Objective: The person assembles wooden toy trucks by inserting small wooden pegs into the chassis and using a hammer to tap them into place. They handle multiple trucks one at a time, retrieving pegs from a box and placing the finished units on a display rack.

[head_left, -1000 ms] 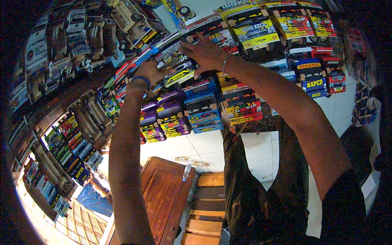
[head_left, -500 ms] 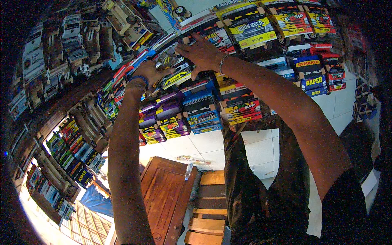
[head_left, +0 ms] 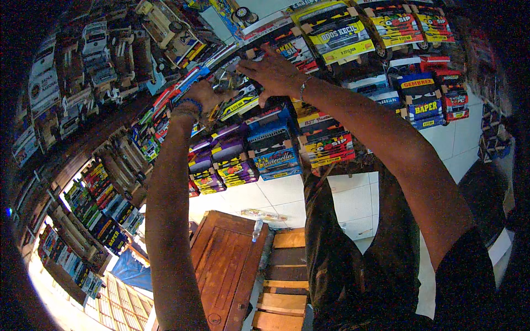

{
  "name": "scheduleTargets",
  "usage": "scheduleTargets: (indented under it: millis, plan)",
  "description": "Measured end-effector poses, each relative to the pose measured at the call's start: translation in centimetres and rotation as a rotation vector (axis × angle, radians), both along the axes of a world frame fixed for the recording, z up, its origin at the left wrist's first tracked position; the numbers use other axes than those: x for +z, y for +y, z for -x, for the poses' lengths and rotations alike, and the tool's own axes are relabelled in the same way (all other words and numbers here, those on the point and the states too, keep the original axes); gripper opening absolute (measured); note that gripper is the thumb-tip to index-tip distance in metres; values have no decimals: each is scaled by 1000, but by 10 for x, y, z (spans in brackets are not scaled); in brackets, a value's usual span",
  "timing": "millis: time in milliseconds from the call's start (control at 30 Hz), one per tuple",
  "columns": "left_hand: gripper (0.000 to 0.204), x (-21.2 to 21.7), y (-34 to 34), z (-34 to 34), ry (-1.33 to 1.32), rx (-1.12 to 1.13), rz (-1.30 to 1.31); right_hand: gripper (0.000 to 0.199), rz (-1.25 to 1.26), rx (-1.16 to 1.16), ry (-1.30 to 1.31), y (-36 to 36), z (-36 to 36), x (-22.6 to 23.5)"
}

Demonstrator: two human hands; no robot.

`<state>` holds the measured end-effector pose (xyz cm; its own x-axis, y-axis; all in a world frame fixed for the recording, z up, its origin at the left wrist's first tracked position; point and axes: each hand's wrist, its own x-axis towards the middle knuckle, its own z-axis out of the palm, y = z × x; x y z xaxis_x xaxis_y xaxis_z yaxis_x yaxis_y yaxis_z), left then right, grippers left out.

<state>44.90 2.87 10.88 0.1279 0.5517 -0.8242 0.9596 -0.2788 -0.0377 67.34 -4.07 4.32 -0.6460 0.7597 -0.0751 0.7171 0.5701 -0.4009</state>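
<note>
Both my arms reach up to a rack of hanging toy trucks. My left hand [head_left: 203,96], with a blue wristband, grips one end of a yellow and black toy truck [head_left: 238,103]. My right hand [head_left: 271,71], with a thin bracelet, lies fingers spread over the truck's other end and the clear-wrapped part [head_left: 227,81] above it. A blue toy truck [head_left: 273,149] and purple ones [head_left: 229,163] hang just below my hands. A yellow toy truck [head_left: 334,30] hangs above to the right.
Rows of colourful toy trucks [head_left: 99,198] fill shelves along the left. Below are a white tiled floor [head_left: 342,201], a brown wooden door panel [head_left: 226,265], a slatted wooden bench [head_left: 281,287] and a small plastic bottle [head_left: 256,229]. Dark cloth [head_left: 353,265] hangs at the middle right.
Both hands have shifted slightly upward in the picture with the yellow and black truck between them. My right hand's fingers have spread further over the wrapped part.
</note>
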Motion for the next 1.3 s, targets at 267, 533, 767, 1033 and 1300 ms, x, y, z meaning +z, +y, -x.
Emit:
scheduleTargets:
  millis: [267, 533, 767, 1033, 1300]
  plan:
    - [111, -9, -10, 3, -2, -87, -191, 118, 3, -18, 33, -1, 1, 0]
    - [98, -5, -10, 3, -76, 109, -33, 114, -14, -15, 26, -4, 3, -5]
    - [87, -15, -12, 4, -13, 188, -6, 115, -4, -10, 6, -4, 3, 0]
    - [82, -18, -25, -2, 50, 170, -94, 117, 50, -19, -17, -3, 6, -4]
    - [94, -5, -30, 8, -42, 165, -155, 118, -16, -17, 14, -2, 3, -7]
